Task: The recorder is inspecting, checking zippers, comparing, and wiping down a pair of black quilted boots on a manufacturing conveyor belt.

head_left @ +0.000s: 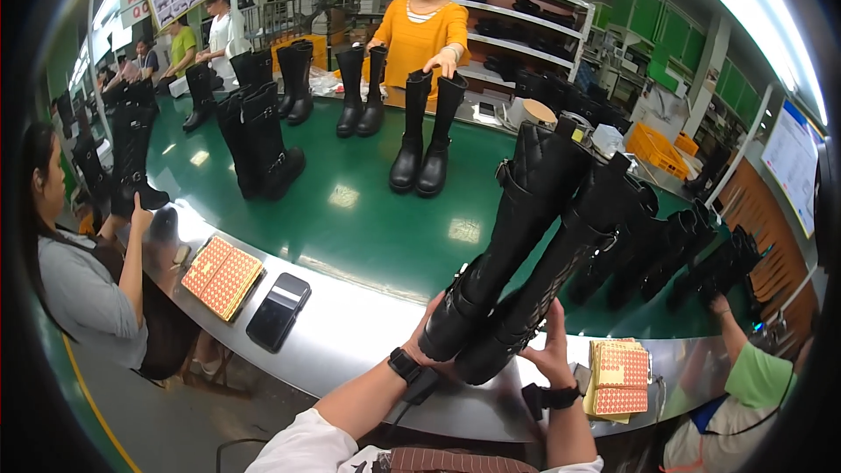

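A pair of tall black boots stands tilted in front of me, shafts leaning away to the upper right. My left hand (419, 339) is closed around the foot of the left boot (524, 201), which has a quilted top and buckled straps. At the foot of the right boot (550, 276), with lacing along its shaft, my right hand (554, 356) grips from the right side. The boots hide some fingers of both hands. Below them runs the metal edge (342, 315) of the worktable.
A green conveyor belt (350, 197) carries several black boots. Sticker sheets (222, 277) and a phone (279, 312) lie on the left ledge, more sticker sheets (618, 377) on the right. Across, a person in orange (425, 26) touches another pair. Co-workers flank me on both sides.
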Action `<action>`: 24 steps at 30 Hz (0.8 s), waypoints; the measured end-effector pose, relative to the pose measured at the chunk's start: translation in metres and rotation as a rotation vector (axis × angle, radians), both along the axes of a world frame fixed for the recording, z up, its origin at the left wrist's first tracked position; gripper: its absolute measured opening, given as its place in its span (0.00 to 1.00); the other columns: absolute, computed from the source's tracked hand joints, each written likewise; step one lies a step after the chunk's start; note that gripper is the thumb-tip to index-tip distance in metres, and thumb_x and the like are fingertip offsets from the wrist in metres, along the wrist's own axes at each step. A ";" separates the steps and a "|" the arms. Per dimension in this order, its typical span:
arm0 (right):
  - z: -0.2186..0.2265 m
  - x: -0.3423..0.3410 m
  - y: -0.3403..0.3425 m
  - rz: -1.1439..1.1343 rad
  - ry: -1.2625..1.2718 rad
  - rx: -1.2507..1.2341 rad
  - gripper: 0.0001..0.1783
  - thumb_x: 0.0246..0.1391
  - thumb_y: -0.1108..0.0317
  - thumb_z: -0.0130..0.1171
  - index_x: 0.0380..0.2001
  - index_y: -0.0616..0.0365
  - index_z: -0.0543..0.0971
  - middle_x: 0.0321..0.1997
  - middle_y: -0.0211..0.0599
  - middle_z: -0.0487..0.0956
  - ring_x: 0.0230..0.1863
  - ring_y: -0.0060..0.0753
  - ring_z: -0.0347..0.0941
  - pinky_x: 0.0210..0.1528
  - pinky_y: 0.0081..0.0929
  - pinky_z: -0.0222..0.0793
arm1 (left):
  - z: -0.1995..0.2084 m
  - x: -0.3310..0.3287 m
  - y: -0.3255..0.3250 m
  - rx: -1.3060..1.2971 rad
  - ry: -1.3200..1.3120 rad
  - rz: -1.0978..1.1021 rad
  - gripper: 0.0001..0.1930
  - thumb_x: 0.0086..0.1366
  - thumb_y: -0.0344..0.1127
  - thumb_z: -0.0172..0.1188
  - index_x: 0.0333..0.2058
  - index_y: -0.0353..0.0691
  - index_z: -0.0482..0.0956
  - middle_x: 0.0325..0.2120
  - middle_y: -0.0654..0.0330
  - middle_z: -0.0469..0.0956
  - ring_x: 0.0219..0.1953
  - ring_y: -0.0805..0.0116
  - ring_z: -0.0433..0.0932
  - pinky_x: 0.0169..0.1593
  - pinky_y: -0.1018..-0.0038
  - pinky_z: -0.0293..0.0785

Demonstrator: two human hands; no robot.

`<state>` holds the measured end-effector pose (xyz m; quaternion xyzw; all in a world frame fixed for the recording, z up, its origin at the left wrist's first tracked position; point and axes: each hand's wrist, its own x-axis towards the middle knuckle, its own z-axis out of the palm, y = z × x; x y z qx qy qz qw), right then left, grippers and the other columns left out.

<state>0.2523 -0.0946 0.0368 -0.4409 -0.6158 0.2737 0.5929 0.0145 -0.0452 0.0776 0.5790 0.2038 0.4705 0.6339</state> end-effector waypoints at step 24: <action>0.084 0.006 0.194 -0.296 -0.024 -0.507 0.34 0.43 0.66 0.71 0.50 0.73 0.71 0.56 0.49 0.72 0.55 0.41 0.71 0.59 0.34 0.67 | -0.086 -0.002 0.022 -0.969 -0.280 -0.126 0.22 0.70 0.50 0.48 0.54 0.41 0.69 0.43 0.54 0.76 0.42 0.65 0.75 0.50 0.69 0.72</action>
